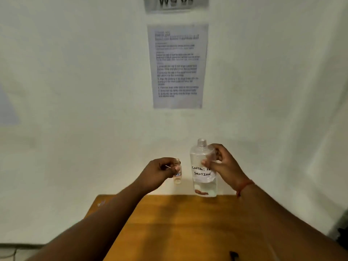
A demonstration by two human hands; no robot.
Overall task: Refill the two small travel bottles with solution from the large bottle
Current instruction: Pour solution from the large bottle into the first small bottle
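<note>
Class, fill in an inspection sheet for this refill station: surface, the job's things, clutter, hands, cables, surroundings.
Surface: wooden table against a pale wall.
Job's things: large bottle, uncapped, upright, a little liquid at the bottom, held in the air; small travel bottle, uncapped, held beside it. Second travel bottle: nothing seen.
Clutter: small dark object at the table's near edge, unclear.
Hands: left hand grips the small bottle; right hand grips the large one.
Cables: nothing seen.
Surroundings: printed instruction sheet on the wall, blurred.
</note>
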